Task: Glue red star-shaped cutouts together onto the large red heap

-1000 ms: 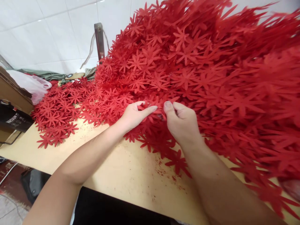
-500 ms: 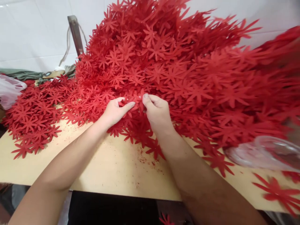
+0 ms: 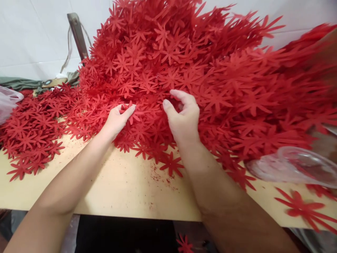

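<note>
A big heap of red flower-shaped cutouts [image 3: 168, 52], each with several narrow petals, rises in front of me. At its lower front, my left hand [image 3: 119, 117] pinches a red flower cutout [image 3: 134, 115] between thumb and fingers. To the right, my right hand [image 3: 184, 112] has its thumb and index finger apart, with nothing between them, close to the heap's face. Its other fingers are partly hidden behind the hand. Below the hands, a single cutout [image 3: 171, 164] lies flat near the heap's edge.
The pale tabletop [image 3: 118, 189] carries red scraps. A smaller pile of cutouts [image 3: 34, 130] spreads at left beside a plastic bag [image 3: 9, 102]. At right lies a clear plastic container [image 3: 292, 167]. A metal bar [image 3: 77, 37] stands by the tiled wall.
My hands were together at the cutouts. Now they are apart: the left has moved left with a cutout, and the right has opened and moved right. The view has shifted slightly.
</note>
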Demonstrator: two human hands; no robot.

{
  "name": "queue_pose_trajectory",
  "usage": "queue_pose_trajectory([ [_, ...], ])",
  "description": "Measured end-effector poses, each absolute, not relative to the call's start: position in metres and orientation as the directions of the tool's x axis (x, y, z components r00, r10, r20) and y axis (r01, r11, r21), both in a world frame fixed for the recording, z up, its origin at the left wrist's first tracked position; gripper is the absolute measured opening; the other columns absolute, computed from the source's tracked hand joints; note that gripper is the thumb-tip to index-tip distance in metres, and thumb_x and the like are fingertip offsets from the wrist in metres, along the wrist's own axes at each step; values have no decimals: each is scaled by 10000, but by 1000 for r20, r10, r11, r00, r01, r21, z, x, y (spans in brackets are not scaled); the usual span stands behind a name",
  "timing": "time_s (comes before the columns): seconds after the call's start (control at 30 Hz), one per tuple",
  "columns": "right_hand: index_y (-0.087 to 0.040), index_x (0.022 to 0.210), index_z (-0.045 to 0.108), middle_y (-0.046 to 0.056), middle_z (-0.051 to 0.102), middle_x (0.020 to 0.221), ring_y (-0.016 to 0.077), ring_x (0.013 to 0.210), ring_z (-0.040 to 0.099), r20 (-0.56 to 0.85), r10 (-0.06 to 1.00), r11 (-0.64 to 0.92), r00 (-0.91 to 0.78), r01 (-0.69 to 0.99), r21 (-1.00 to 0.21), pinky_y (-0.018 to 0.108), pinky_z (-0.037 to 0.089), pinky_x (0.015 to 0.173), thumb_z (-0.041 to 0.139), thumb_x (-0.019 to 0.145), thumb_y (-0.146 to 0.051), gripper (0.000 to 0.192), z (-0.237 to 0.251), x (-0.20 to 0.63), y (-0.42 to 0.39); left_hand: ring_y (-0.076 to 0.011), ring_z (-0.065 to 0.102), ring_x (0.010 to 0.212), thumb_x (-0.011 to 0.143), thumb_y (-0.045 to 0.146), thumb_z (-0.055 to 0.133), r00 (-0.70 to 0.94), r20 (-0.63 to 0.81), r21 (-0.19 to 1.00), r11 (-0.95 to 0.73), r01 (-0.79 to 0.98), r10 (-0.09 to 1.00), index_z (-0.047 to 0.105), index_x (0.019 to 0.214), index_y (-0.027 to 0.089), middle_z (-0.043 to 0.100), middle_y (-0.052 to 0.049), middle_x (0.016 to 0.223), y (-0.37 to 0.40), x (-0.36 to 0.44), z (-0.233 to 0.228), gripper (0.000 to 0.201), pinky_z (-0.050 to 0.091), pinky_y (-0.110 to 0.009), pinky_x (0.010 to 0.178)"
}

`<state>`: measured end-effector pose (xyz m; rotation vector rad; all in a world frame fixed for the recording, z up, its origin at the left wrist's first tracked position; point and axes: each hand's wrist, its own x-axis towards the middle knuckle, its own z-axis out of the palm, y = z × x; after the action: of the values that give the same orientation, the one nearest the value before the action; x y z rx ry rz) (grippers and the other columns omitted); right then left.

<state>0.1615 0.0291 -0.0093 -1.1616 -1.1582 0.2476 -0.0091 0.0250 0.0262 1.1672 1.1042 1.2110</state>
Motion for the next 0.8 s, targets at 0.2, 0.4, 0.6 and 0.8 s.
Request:
queue_pose_trajectory([
  [0.2, -178, 990, 632, 112, 665, 1029, 231, 980, 631, 516, 831, 451, 208, 290, -844, 432, 537, 866, 637, 754, -405, 328, -8, 137, 16, -32, 444, 474, 760, 56, 585, 158, -38, 995, 52, -83, 987, 542, 723, 146, 550, 77, 550, 19, -5, 30, 107, 376, -172, 564],
  [0.4, -182, 970, 635, 97, 668, 1031, 237, 985, 631, 433, 900, 414, 50, 210, -886, 440, 533, 887, 717, 673, -422, 391, -10, 131, 15, -25, 444, 522, 685, 59, 654, 189, 68, 997, -60, -50, 980, 520, 661, 135, 518, 86, 559, 21, -3, 22, 156, 387, -168, 609],
  [0.6, -192, 775, 605, 16, 666, 775, 148, 702, 642, 356, 933, 353, -56, -54, -934, 331, 572, 708, 741, 636, -462, 332, -5, 127, 11, -37, 448, 486, 738, 70, 632, 203, 29, 999, -34, 20, 979, 524, 639, 127, 535, 66, 521, 21, 0, 23, 158, 364, -182, 557],
  [0.8, -191, 734, 638, 0, 661, 729, 140, 725, 637, 351, 936, 349, -3, -95, -932, 313, 560, 741, 761, 626, -450, 306, 2, 127, 8, -23, 323, 370, 845, 222, 575, 207, -26, 989, -5, 146, 978, 447, 550, 150, 414, 80, 396, 17, 1, 28, 330, 254, -190, 439],
])
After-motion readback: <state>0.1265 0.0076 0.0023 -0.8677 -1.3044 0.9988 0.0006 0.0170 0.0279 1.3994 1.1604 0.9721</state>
